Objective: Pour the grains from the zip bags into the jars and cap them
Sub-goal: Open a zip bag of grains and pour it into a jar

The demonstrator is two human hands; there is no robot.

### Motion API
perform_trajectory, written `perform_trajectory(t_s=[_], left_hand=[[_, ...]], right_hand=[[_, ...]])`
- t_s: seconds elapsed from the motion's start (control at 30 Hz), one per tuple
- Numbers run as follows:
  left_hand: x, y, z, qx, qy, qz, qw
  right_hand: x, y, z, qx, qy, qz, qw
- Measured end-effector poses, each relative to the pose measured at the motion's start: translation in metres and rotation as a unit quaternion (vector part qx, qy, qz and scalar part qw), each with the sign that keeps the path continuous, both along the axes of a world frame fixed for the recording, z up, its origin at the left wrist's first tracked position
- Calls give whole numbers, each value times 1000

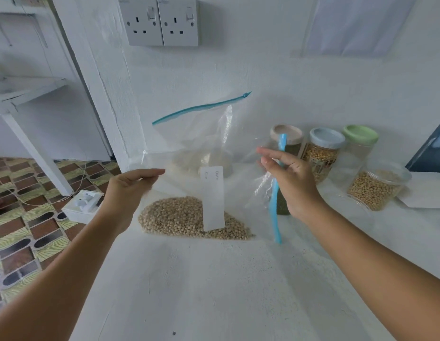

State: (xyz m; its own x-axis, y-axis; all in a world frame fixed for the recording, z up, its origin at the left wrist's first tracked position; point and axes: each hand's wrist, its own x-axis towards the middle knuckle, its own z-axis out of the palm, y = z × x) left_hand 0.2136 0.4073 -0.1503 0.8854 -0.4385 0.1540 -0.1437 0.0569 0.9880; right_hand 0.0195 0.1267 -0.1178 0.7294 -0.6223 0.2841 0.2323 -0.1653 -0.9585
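Note:
My left hand (130,190) pinches the left edge of a clear zip bag (194,143) that stands on the white counter (214,286). Its blue zip runs across the top, and beige grains (187,217) lie in its bottom behind a white label. My right hand (288,178) holds a second clear zip bag (260,190) by its blue zip strip, which hangs vertically. Behind stand a beige-lidded jar (285,134) of dark green grains, a blue-lidded jar (322,153) of yellow grains and a green-lidded jar (360,137). An uncapped jar (376,188) holds beige grains.
The wall with two sockets (162,23) is close behind the bags. The counter ends at the left above a patterned tile floor, where a white box (82,205) lies. A white sheet (425,193) and a dark panel (430,148) are at the far right.

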Motion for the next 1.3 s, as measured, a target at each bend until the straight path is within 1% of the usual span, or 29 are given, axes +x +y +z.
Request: perform_trajectory(t_s=[0.1,0.17,0.2,0.27,0.33,0.4,0.47,0.6,0.7,0.8,0.9,1.17,1.3], left_hand=[[2,2,2,3,17,-28,999],[0,4,4,8,37,-54,998],[-1,7,5,9,51,-78,996],[3,16,6,19,69,-141,987],[12,27,-1,64,71,-206,974],[15,32,-8,78,81,-223,968],[13,27,-14,70,86,-202,973],[3,8,-16,15,54,-79,995],[0,4,-10,-29,57,-31,997],[0,6,-5,-39,53,-18,998],[1,6,3,-34,34,-7,999],[5,2,48,-57,-29,16,998],[9,-6,69,-71,-25,26,997]], right_hand=[[-9,2,-14,-28,68,66,995],[-14,1,-25,-49,122,73,989],[-15,1,-29,-50,135,68,987],[-16,1,-31,-33,133,64,989],[-15,2,-30,-19,130,67,989],[-13,4,-29,-10,130,71,989],[-10,5,-29,-6,131,68,989],[-8,5,-28,26,112,58,992],[-7,4,-25,53,90,54,993],[-7,2,-21,70,87,55,992],[-6,0,-16,57,87,47,993],[5,-8,19,59,21,45,997],[7,-13,35,51,-4,39,998]])
